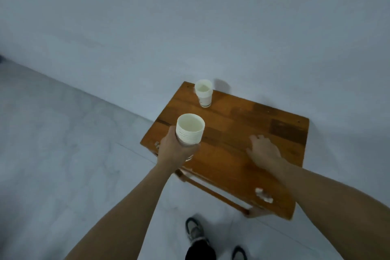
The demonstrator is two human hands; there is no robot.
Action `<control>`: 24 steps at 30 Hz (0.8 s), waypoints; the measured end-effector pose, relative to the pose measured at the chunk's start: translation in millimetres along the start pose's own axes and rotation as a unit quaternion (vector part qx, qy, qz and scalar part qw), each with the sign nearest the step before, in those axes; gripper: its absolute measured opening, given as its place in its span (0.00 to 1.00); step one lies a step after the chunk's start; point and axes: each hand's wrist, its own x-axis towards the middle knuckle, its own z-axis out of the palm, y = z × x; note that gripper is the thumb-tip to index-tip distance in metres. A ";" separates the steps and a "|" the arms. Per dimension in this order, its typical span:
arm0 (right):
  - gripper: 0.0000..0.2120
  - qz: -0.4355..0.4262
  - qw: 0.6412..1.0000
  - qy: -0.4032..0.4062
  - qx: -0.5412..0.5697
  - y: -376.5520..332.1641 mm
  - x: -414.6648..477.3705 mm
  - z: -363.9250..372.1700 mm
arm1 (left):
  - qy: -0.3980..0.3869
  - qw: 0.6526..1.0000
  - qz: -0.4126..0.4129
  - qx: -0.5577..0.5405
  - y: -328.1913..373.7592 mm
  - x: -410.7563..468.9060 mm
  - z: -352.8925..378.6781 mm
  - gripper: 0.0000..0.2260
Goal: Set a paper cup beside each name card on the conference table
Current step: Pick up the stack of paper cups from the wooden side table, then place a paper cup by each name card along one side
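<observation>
While left hand (179, 150) grips cup stack (190, 130), right hand (263, 151) hovers, fingers spread, empty.

A bare indoor room — plain pale wall (190, 17), grey floor (63, 143), one small wooden table (242, 133).

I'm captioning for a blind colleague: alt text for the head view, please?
A person's left hand holds a stack of paper cups over a small wooden table; the right hand rests open on it. A second cup stack stands at the far corner.
</observation>
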 end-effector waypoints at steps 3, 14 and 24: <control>0.16 -0.101 0.994 0.036 -0.016 -66.6 -2.8 -15.6 | 0.054 0.998 -0.040 0.004 -25.6 -32.4 -53.5 0.34; 0.18 -0.410 0.908 0.047 -0.077 -379.1 -58.7 12.0 | 0.219 0.952 -0.214 0.016 -183.3 -172.8 -259.8 0.26; 0.19 -0.558 0.821 0.019 -0.118 -637.2 -180.9 95.1 | 0.333 0.883 -0.330 0.021 -327.1 -318.0 -413.6 0.28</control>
